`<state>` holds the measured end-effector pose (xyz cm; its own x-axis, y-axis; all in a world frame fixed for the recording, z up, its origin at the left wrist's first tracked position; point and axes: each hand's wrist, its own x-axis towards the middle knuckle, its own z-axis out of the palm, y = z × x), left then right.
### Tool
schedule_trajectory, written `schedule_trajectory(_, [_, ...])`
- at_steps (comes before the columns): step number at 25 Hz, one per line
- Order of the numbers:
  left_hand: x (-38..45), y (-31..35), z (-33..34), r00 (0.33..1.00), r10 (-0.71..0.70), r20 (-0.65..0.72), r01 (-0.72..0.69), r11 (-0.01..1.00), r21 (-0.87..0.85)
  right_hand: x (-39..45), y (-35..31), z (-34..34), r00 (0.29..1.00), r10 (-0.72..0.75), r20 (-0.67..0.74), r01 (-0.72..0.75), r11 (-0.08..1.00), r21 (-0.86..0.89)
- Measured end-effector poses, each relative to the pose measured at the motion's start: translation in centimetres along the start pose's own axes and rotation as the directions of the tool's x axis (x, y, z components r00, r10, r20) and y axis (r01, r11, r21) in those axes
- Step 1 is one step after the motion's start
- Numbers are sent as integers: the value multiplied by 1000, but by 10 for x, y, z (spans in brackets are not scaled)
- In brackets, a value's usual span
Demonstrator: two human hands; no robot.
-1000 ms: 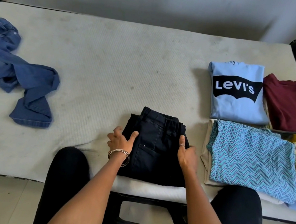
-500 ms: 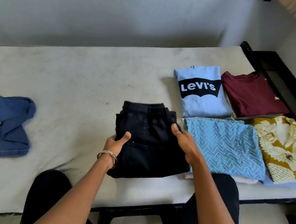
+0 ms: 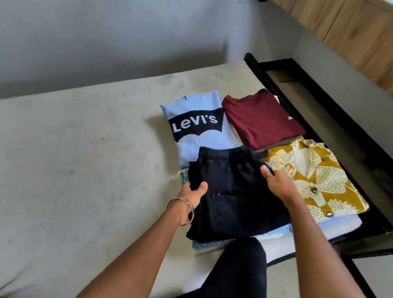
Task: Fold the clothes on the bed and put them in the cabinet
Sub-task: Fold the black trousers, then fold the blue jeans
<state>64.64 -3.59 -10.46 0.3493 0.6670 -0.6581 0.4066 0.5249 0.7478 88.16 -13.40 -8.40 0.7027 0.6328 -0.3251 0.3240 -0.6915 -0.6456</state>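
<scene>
**Folded black trousers held over the zigzag stack, both hands on the side edges**

Folded black trousers [image 3: 234, 196] sat over the teal zigzag garment [image 3: 205, 245], of which only slivers showed at the left and near edges. Whether the bundle rested on that stack or was just above it could not be told. Waistband pointed away, toward the light blue Levi's shirt [image 3: 193, 123].

Handling, as judged: thick woven cloth, several layers deep, soft but with some body. Moderate weight for clothing. Not slippery, not fragile. Likely to sag or spring open if taken by one edge, so the two opposite side edges were the sensible hold, with fingers beneath.

Left hand [image 3: 191, 193] gripped the left edge, thumb on top, fingers curled under and out of sight. Right hand [image 3: 277, 184] clasped the far right corner near the waistband, thumb over the cloth, a ring visible. Both forearms reached forward and rightward across the mattress [image 3: 76, 158].

Maroon shirt [image 3: 261, 120] and yellow patterned shirt [image 3: 311, 176] lay folded alongside.
</scene>
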Motion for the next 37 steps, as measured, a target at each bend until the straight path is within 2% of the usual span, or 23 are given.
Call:
schedule_trajectory(2, [6, -9, 3, 998, 40, -51, -35, 995, 88, 9, 16, 9, 998, 63, 26, -62, 997, -47])
schedule_trajectory(5, [14, -7, 10, 980, 130, -153, -82, 954, 287, 14, 17, 9, 997, 72, -11, -73, 995, -73])
schedule_trajectory(6, [17, -7, 12, 977, 139, -162, -74, 933, 352, 13, 16, 10, 995, 50, -85, -61, 988, -140])
schedule_trajectory(7, [17, -8, 14, 979, 139, -150, -66, 909, 412, 9, 12, 13, 972, -4, -235, -54, 970, -239])
schedule_trajectory(8, [16, -8, 15, 983, 135, -127, -63, 887, 457, 3, 4, 18, 908, -124, -400, -20, 942, -336])
schedule_trajectory(9, [14, -10, 15, 987, 124, -101, -61, 876, 479, -5, -7, 25, 830, -289, -478, 78, 907, -413])
schedule_trajectory(10, [14, -10, 15, 990, 118, -80, -67, 879, 471, -12, -19, 36, 760, -469, -450, 237, 845, -480])
schedule_trajectory(11, [15, -11, 12, 993, 105, -58, -68, 893, 444, -18, -28, 52, 750, -589, -301, 373, 753, -542])
schedule_trajectory(12, [16, -12, 8, 994, 99, -37, -74, 901, 428, -25, -33, 69, 795, -599, -95, 448, 686, -574])
schedule_trajectory(13, [17, -11, 4, 996, 88, -14, -73, 902, 425, -29, -33, 85, 855, -513, 78, 454, 666, -592])
schedule_trajectory(14, [19, -14, -2, 998, 64, 9, -61, 897, 437, -30, -29, 98, 901, -389, 191, 418, 666, -618])
schedule_trajectory(15, [19, -21, -10, 999, 45, 23, -50, 889, 455, -31, -24, 104, 926, -296, 236, 377, 677, -632])
schedule_trajectory(18, [1, -28, -33, 998, 56, -5, -48, 888, 456, -32, -42, 100, 962, -138, 234, 266, 653, -709])
schedule_trajectory(20, [-11, -29, -54, 995, 95, -38, -71, 909, 411, -42, -73, 94, 984, -165, 69, 162, 653, -740])
schedule_trajectory(22, [-25, -35, -86, 993, 106, -61, -80, 941, 329, -62, -105, 105, 969, -232, -80, 118, 726, -678])
schedule_trajectory(24, [-36, -43, -128, 986, 123, -111, -89, 958, 274, -80, -132, 138, 963, -267, -32, 206, 808, -552])
schedule_trajectory(26, [-45, -60, -177, 970, 130, -206, -84, 972, 221, -99, -156, 179, 942, -314, 119, 335, 878, -343])
schedule_trajectory(28, [-57, -78, -238, 929, 151, -338, -94, 980, 177, -122, -189, 225, 899, -373, 228, 415, 891, -182])
schedule_trajectory(29, [-62, -85, -264, 900, 159, -406, -106, 983, 152, -132, -204, 242, 883, -383, 270, 437, 881, -181])
schedule_trajectory(31, [-76, -110, -332, 825, 128, -550, -105, 992, 74, -159, -238, 288, 805, -428, 411, 533, 825, -187])
schedule_trajectory(34, [-93, -157, -426, 686, 37, -726, -48, 999, 6, -195, -280, 357, 674, -462, 576, 633, 763, -130])
schedule_trajectory(37, [-100, -201, -505, 490, -36, -871, 107, 994, 19, -222, -310, 430, 560, -472, 681, 697, 712, -80])
